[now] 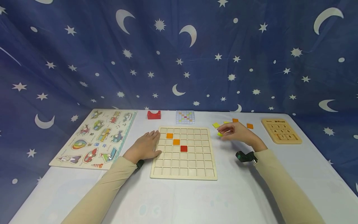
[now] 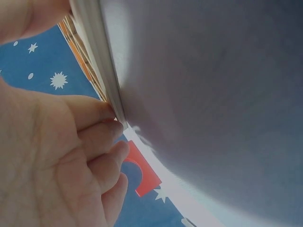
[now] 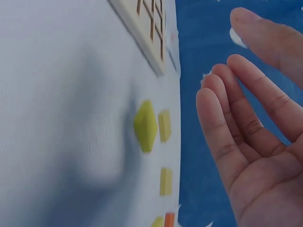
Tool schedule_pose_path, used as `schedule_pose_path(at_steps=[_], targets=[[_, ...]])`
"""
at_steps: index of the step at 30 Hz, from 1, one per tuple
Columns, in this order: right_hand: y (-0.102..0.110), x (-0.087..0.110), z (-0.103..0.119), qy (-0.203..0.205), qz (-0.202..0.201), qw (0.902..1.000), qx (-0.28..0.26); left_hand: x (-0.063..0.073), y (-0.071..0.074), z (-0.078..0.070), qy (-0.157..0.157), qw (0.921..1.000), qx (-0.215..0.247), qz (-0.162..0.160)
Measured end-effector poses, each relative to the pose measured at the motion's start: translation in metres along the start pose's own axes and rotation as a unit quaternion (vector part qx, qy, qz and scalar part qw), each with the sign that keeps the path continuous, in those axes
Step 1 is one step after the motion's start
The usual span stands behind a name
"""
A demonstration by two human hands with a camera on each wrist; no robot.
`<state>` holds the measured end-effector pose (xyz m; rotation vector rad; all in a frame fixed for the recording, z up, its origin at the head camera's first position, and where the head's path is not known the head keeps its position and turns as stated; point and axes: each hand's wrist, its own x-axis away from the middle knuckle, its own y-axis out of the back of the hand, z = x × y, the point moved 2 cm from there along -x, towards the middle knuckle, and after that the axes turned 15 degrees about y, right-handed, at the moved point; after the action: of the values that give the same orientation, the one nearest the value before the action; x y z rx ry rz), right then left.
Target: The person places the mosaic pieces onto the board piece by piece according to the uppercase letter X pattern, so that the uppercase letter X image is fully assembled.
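Note:
A pale wooden grid board (image 1: 167, 163) lies on the table in the head view. Two orange tiles (image 1: 176, 142) and a red tile (image 1: 183, 148) sit in its cells along a diagonal. Against the board's left edge rests my left hand (image 1: 145, 145), its fingers fairly straight; the left wrist view shows the fingertips (image 2: 116, 127) touching that edge. My right hand (image 1: 239, 133) hovers right of the board over loose yellow tiles (image 1: 216, 125), partly hiding them. Thumb and fingers stand apart in the right wrist view with nothing between them, near a yellow tile (image 3: 146, 126).
Loose orange tiles (image 1: 250, 126) lie beyond the right hand. A small card with a coloured grid pattern (image 1: 185, 117) and a red notched block (image 1: 154, 115) are behind the board. At left is a picture puzzle board (image 1: 96, 137); at right, a wooden number puzzle (image 1: 281, 131).

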<state>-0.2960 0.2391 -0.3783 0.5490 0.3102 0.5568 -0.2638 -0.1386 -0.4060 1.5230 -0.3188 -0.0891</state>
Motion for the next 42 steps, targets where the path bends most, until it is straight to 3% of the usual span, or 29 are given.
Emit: schedule_pose_path(at_steps=[14,28,42], targets=[[0.013,-0.004,-0.026,-0.032,-0.038,0.9986,0.021,0.001,0.0,0.0,0.0,1.0,0.003,0.002],[0.007,-0.016,-0.04,-0.042,-0.004,0.9981,0.045,0.001,0.0,0.001,0.002,1.0,0.004,0.002],[0.003,-0.014,-0.043,-0.053,0.016,0.9981,0.025,0.002,0.002,-0.001,0.002,1.0,0.004,0.007]])
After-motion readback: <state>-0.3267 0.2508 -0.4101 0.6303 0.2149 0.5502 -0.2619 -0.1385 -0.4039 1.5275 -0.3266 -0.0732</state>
